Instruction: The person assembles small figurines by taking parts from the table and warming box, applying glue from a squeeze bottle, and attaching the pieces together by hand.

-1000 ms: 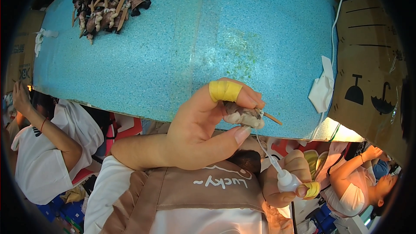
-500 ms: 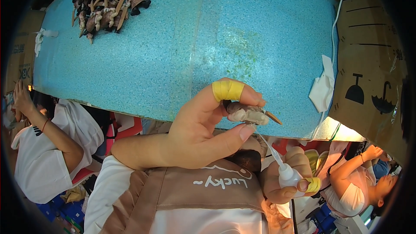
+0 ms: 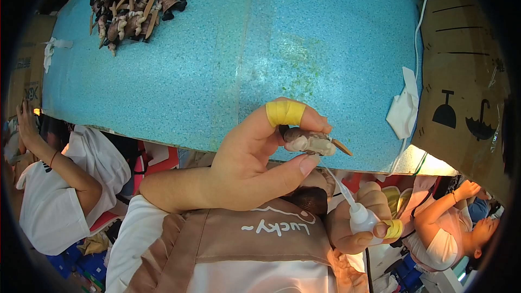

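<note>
My left hand, yellow tape round its index finger, pinches a small figurine between thumb and fingers above the near table edge. The figurine has a pale side, a darker brown part and a thin wooden-looking blade sticking out to the right. Lower right, my right hand grips a white squeeze bottle with a long thin nozzle. The nozzle points up to the left, its tip close under the figurine by my left thumb; whether it touches, I cannot tell. Yellow tape also wraps a right finger.
A heap of similar brown figurines lies at the far left of the blue table. A white mask-like piece and a cable lie by the cardboard box at right. Other people sit on both sides.
My hands, the figurine and the bottle stay nearly in place. The view shifts slightly, and the person at left moves a raised hand a little.
</note>
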Available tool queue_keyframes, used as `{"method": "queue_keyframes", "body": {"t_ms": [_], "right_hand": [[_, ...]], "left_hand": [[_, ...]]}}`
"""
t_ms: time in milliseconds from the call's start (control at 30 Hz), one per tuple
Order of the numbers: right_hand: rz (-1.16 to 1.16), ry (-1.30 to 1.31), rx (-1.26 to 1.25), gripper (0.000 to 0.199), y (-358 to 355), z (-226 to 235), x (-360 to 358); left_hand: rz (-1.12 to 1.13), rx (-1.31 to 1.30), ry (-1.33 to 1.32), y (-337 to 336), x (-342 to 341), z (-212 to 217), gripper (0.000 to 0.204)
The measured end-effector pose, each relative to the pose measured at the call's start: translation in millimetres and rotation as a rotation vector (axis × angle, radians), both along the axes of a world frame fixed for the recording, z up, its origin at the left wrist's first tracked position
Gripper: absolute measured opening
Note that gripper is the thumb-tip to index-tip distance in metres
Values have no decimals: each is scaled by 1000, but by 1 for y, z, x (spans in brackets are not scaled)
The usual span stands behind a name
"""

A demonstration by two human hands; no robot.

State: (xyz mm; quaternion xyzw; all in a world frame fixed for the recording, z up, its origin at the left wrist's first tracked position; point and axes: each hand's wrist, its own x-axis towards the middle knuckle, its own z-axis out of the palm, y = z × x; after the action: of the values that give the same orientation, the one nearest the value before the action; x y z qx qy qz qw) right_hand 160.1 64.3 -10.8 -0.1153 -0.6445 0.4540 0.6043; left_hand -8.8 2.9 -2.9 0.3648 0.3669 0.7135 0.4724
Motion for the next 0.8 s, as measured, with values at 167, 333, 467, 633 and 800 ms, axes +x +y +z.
{"method": "queue_keyframes", "body": {"t_ms": [167, 333, 467, 633, 800], "right_hand": [[-33, -14, -18, 26, -2, -2, 3], [-147, 47, -63, 24, -4, 0, 3], [12, -108, -365, 42, 11, 1, 10], [106, -366, -548, 28, 56, 5, -3], [-209, -628, -13, 34, 88, -6, -24]], "left_hand": [[3, -19, 4, -3, 2, 1, 36], [14, -19, 26, -6, 1, -2, 36], [53, -64, -63, -4, 2, -2, 35], [154, -148, 3, 3, 2, 6, 34], [203, -145, 67, 5, 0, 2, 39]]}}
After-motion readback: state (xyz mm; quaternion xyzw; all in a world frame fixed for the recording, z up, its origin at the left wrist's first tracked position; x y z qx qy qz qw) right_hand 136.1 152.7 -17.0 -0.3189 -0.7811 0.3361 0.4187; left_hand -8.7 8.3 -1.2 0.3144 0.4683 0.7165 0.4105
